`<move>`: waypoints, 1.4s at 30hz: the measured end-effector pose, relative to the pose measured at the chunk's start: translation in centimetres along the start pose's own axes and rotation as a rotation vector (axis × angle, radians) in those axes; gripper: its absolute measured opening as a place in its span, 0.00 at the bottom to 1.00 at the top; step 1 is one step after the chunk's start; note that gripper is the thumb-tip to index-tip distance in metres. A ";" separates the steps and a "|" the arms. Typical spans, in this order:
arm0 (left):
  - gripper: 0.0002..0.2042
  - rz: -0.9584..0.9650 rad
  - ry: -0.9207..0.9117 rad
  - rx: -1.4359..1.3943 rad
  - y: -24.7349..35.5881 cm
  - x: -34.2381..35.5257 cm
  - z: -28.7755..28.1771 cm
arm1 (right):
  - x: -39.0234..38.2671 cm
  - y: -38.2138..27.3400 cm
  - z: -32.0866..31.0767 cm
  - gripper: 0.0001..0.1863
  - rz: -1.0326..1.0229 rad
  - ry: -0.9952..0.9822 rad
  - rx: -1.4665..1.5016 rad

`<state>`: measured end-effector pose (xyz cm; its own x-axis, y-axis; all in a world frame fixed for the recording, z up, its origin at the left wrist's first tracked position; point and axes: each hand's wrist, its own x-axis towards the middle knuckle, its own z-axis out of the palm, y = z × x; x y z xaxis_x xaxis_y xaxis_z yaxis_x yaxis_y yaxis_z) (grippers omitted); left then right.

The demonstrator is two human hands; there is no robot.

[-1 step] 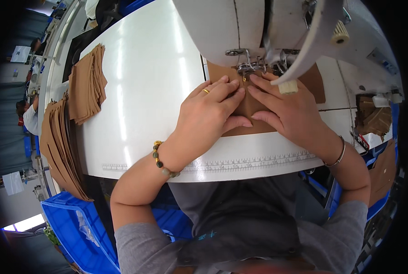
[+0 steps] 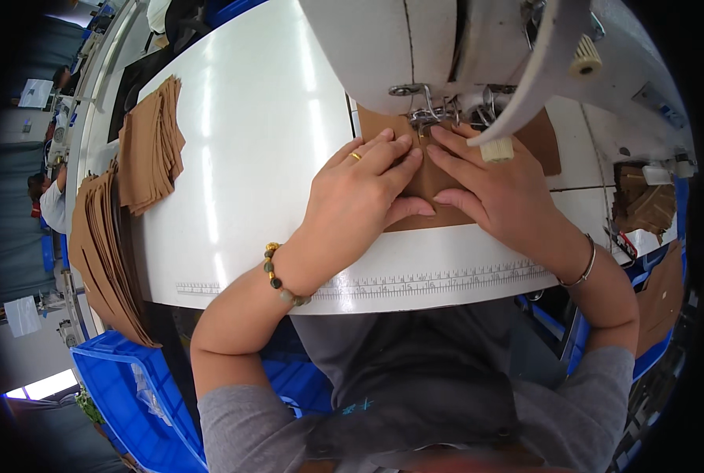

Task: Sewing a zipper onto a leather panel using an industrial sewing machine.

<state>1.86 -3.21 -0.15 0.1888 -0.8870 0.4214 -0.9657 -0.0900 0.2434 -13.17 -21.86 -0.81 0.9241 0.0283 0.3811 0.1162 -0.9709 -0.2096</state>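
Observation:
A brown fabric piece (image 2: 429, 183) lies flat under the presser foot (image 2: 423, 126) of a white sewing machine (image 2: 383, 47). My left hand (image 2: 360, 185) rests flat on its left part, fingers stretched toward the foot. On the right part lies my right hand (image 2: 497, 185), also flat with fingers apart, some of its fingertips close beside the foot. The two thumbs point at each other near the fabric's front edge, a small gap between them. Neither hand grasps anything. Part of the fabric is hidden under both hands and the machine head.
Stacks of cut brown pieces (image 2: 151, 146) stand at the left edge of the white table (image 2: 241, 158). A printed ruler (image 2: 367, 288) runs along the front edge. Blue bins (image 2: 123, 386) stand below left. More brown pieces (image 2: 643, 201) lie at the right. Another person (image 2: 52, 201) sits far left.
The fabric's front edge has slid slightly away from me, toward the machine. Both hands stay in nearly the same place.

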 end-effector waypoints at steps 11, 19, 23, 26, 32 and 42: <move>0.29 -0.016 0.019 0.064 -0.7 0.6 0.4 | 0.6 0.7 0.3 0.27 -0.011 0.033 -0.021; 0.29 -0.014 0.039 0.071 -1.1 0.7 0.7 | 0.9 0.8 0.4 0.26 0.003 0.049 -0.020; 0.29 -0.018 0.022 0.087 -1.0 0.8 0.6 | 0.9 0.8 0.3 0.26 -0.009 0.051 -0.019; 0.28 -0.015 0.019 0.102 -1.0 0.8 0.6 | 1.0 0.9 0.2 0.25 0.006 0.031 -0.012; 0.28 -0.003 0.017 0.098 -1.0 0.9 0.6 | 0.8 0.9 0.2 0.24 0.000 0.040 -0.023; 0.26 -0.040 0.042 0.120 0.0 0.1 1.3 | -4.8 3.6 -13.6 0.14 -0.062 0.449 -0.139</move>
<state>1.63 -3.85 -1.25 0.2323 -0.8621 0.4504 -0.9712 -0.1806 0.1552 -22.12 -28.76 8.81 0.6644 0.0114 0.7473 0.0880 -0.9941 -0.0630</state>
